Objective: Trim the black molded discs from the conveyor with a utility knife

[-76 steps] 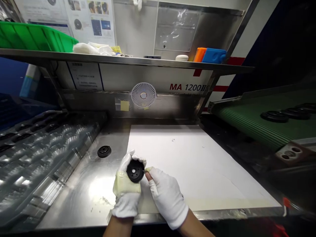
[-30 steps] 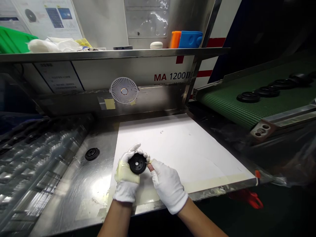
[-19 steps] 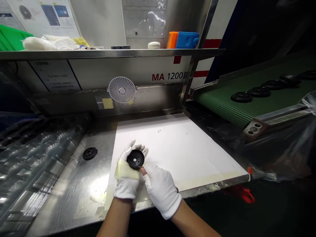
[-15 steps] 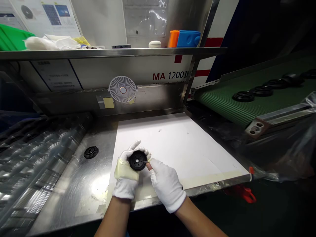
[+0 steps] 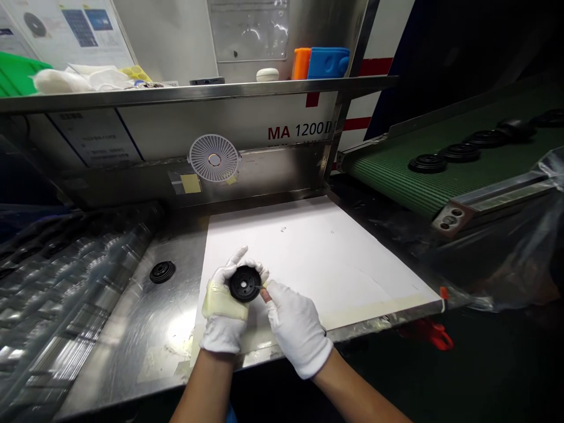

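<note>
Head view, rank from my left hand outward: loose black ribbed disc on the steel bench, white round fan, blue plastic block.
1. Black ribbed disc, left of left hand.
2. White round fan, back wall.
3. Blue plastic block, top shelf.

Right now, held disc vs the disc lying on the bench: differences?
The held disc is gripped in the left hand, lifted and tilted over the white sheet; the bench disc lies flat on the bare steel bench. The right hand touches the held disc's rim; nothing touches the bench disc. The held disc shows a face with small holes; the bench disc shows concentric ridges. Both are black, round and similar in size.
</note>
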`<action>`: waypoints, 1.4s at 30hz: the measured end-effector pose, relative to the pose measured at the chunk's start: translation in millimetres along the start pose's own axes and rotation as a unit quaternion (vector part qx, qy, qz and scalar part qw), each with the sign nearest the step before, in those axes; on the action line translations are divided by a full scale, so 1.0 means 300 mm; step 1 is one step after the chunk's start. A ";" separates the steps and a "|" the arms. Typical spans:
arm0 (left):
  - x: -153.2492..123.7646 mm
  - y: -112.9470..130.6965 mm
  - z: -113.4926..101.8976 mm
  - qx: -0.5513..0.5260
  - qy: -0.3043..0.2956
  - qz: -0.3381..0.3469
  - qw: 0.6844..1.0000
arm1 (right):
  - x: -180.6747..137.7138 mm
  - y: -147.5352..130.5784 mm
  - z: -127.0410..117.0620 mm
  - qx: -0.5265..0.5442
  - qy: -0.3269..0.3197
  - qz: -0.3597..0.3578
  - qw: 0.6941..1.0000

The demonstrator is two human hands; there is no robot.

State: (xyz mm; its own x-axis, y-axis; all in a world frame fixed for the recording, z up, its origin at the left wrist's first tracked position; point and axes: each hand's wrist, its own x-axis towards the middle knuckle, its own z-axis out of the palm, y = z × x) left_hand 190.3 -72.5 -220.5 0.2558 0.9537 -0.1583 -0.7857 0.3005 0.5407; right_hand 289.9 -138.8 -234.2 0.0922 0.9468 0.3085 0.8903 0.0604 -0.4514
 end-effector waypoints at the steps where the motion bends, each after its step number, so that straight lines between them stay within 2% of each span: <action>1: 0.002 -0.002 0.005 -0.006 0.012 0.011 1.000 | -0.002 0.002 0.000 0.000 0.000 0.006 1.000; 5: 0.012 -0.026 0.039 -0.036 0.082 0.062 0.994 | -0.019 -0.019 0.012 0.001 0.001 0.005 1.000; 9: 0.002 -0.038 0.039 -0.035 0.080 0.119 0.989 | -0.029 -0.035 0.014 -0.003 0.002 -0.013 1.000; 13: -0.016 -0.023 0.010 0.018 0.010 0.017 1.000 | -0.022 -0.002 -0.001 0.011 0.005 -0.010 1.000; 15: -0.014 -0.023 0.008 0.023 -0.007 0.003 1.000 | -0.021 0.015 -0.004 0.005 0.004 0.004 1.000; 20: 0.004 -0.058 0.039 0.007 0.061 0.081 0.995 | -0.036 0.003 0.008 0.011 -0.005 0.012 1.000; 23: -0.003 -0.069 0.040 -0.001 0.071 0.122 0.990 | -0.040 -0.010 0.007 0.001 -0.010 0.002 1.000; 29: -0.028 -0.051 0.002 0.020 0.014 0.001 1.000 | -0.034 0.033 -0.004 0.003 -0.012 0.002 1.000; 38: -0.006 -0.092 0.005 0.008 0.052 0.099 0.994 | -0.060 0.008 0.012 -0.008 -0.026 0.008 1.000; 42: -0.032 -0.079 0.019 0.032 0.044 0.010 0.998 | -0.058 0.026 -0.008 0.006 -0.040 0.018 0.999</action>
State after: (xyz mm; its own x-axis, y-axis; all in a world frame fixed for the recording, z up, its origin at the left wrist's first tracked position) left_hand 209.6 -88.7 -227.0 0.1872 0.9578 -0.2181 -0.7517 0.2826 0.5958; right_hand 296.2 -155.6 -241.2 0.0884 0.9705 0.2242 0.8816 0.0286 -0.4712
